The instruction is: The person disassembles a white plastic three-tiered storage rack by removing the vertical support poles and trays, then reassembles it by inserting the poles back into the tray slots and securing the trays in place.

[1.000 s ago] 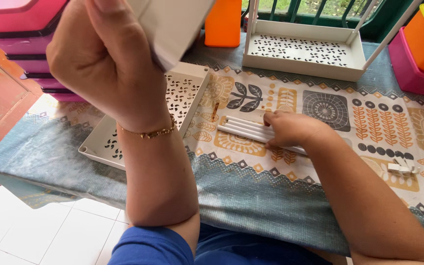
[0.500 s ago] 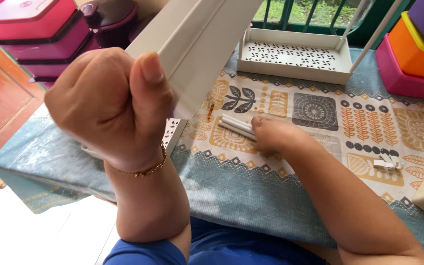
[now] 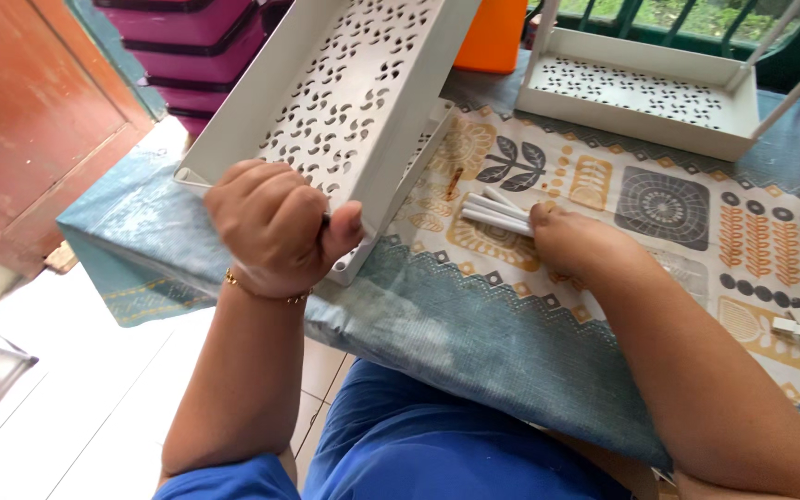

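A white perforated tray (image 3: 344, 102) is tilted up over the table's patterned cloth (image 3: 511, 324), its near corner clenched in the left hand (image 3: 275, 227) — this looks like the gathering stage of putting a shelf together. The right hand (image 3: 571, 243) closes on the white rods (image 3: 494, 213) lying on the cloth; a rod likely needs lifting to a tray corner next.

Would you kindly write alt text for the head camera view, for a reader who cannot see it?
A person's left hand grips the corner of a white perforated tray, tilted up off a patterned tablecloth, while the right hand rests on a bundle of white rods. Another white tray sits behind.
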